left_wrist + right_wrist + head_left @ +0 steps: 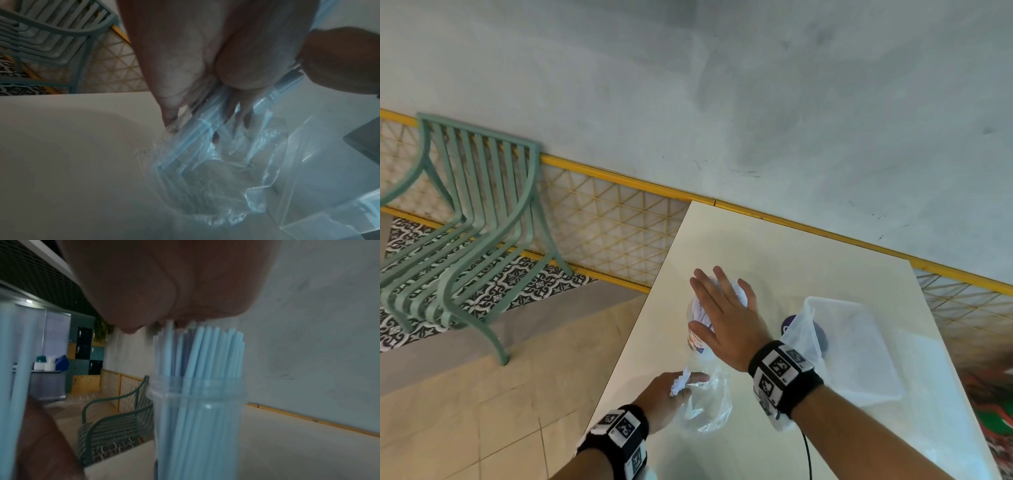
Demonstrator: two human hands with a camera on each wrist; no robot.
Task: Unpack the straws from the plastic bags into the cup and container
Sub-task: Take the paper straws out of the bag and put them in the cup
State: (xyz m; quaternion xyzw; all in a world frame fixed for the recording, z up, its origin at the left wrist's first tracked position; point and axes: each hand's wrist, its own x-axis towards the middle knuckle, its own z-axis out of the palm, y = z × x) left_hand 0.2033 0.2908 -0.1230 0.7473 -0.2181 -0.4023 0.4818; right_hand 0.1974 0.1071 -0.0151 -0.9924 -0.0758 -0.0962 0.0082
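A clear plastic cup packed with pale straws stands upright mid-table. My right hand lies flat on the straw tops with fingers spread. In the right wrist view the palm presses on the straw ends that stick out of the cup. My left hand grips a crumpled clear zip bag near the table's left edge. A white bunch, apparently straw ends, shows at its fingers. From the left wrist, my fingers pinch the bag at its mouth.
A clear rectangular container sits right of the cup, with a dark purple object partly behind its near corner. The white table ends close to my left hand. A green metal chair stands on the floor to the left.
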